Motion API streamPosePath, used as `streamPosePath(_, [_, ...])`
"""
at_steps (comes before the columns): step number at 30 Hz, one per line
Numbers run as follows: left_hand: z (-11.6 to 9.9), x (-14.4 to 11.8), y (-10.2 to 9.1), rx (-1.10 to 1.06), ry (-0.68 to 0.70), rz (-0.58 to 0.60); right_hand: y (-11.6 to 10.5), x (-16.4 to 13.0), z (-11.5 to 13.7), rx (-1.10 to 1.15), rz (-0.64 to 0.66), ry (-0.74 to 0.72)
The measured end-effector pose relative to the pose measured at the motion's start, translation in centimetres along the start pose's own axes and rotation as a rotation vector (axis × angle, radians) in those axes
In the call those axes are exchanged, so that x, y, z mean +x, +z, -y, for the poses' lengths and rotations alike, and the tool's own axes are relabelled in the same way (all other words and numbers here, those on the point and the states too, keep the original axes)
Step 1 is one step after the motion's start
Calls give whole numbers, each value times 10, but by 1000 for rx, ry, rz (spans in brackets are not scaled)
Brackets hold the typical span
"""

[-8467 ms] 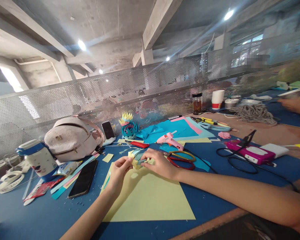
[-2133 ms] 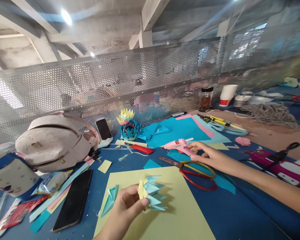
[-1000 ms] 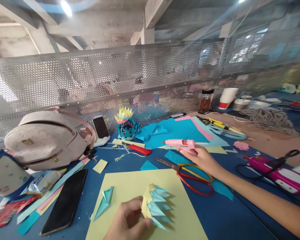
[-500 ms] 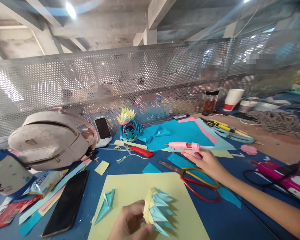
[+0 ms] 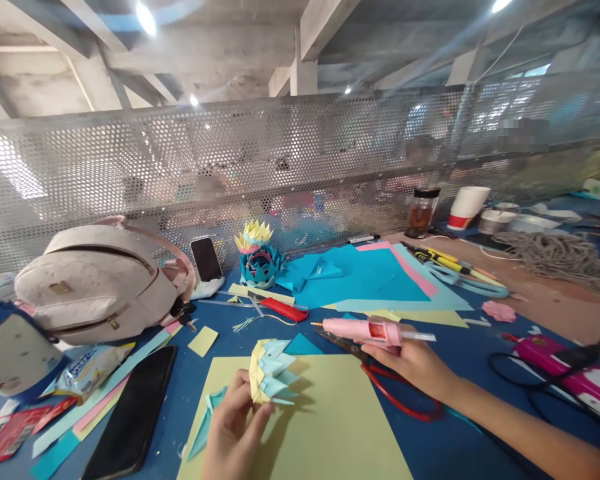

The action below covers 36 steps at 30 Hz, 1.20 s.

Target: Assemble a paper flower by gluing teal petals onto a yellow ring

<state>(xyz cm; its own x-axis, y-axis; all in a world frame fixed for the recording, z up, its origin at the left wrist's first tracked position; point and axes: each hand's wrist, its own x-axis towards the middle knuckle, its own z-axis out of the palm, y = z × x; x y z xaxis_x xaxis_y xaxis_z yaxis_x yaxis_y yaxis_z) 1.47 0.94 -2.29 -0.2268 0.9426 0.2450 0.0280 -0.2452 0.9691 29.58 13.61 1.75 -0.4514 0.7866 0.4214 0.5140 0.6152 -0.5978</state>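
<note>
My left hand pinches a folded paper piece of yellow and light-blue points and holds it upright above a pale yellow sheet. My right hand grips a pink glue gun; the nozzle points left toward the paper piece, a short gap away. A loose light-blue folded unit lies on the sheet beside my left wrist. Red-handled scissors lie under my right hand, partly hidden.
A finished paper flower stands at the back by a propped phone. A pale backpack, a black phone and paper strips lie at left. Coloured sheets, a pink device with cables, rope and cups lie at right.
My right hand took the glue gun from the table, lifted it and brought it left toward the paper piece. My left hand raised and turned the piece toward the nozzle.
</note>
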Motion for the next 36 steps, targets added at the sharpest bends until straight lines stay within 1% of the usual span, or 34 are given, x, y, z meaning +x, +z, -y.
streamPosePath(3, [2, 1, -4, -19, -40, 27, 1, 6, 4, -67, 11, -135])
streamPosePath(6, [1, 3, -5, -59, -74, 22, -1, 11, 7, -123, 34, -240])
streamPosePath(8, [0, 4, -4, -79, -85, 14, -3, 13, 8, -134, 61, -273])
streamPosePath(10, [-3, 6, -2, -93, -96, 4, -5, 15, 7, -148, 52, -280])
streamPosePath(14, [-8, 7, 2, -96, -137, -8, -9, 17, 3, -183, -6, -266])
streamPosePath(17, [-12, 5, 4, -100, -147, -11, -11, 13, -1, -180, 0, -250])
streamPosePath(19, [-14, 4, 5, -56, -166, -24, -12, 7, -3, -164, -14, -219])
streamPosePath(21, [-16, 3, 4, -1, -194, -33, -12, -1, -5, -120, -44, -155])
streamPosePath(23, [-17, 2, 2, 26, -201, -50, -11, -9, -6, -39, -60, -62])
streamPosePath(25, [-18, 3, 1, 49, -201, -58, -10, -15, -4, 56, -34, 32])
streamPosePath(27, [-19, 4, 0, 65, -205, -59, -9, -20, 0, 137, 11, 77])
streamPosePath(29, [-19, 5, 0, 51, -213, -58, -8, -22, 4, 171, 42, 76])
streamPosePath(31, [-17, 5, 0, 1, -221, -51, -7, -23, 6, 154, 58, 48])
streamPosePath(34, [-13, 5, 1, -81, -244, -17, -4, -25, 2, 121, 84, 11])
streamPosePath(36, [-9, 5, 1, -128, -252, -1, -2, -27, -3, 133, 82, 25])
